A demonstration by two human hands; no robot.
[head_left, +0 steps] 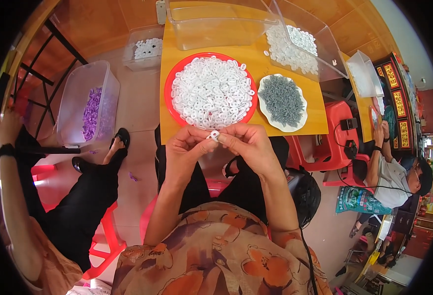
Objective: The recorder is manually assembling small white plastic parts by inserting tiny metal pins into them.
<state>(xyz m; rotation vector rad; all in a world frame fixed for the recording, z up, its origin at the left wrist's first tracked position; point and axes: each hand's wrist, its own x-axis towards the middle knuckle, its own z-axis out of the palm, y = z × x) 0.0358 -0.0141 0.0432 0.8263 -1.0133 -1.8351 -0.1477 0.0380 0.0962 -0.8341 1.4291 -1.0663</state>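
Both my hands meet at the near edge of the yellow table [211,45], just in front of a red round tray [168,96]. Between the fingertips they pinch a small white plastic ring-shaped piece [214,133]. My left hand [189,142] grips it from the left, and my right hand [246,142] closes on its other side. Whether a second small part sits between the fingers is hidden. Heaped in the tray are many white oval pieces [211,91] with holes. To the right, a white scalloped plate [301,118] carries a pile of small grey parts [282,100].
A clear bin [221,29] and another clear box [327,42] with whitish pieces stand at the table's back. A tub [71,93] of purple parts is on the left floor. Red stools [332,142] flank me. One person [64,201] sits left; another [393,182] works at right.
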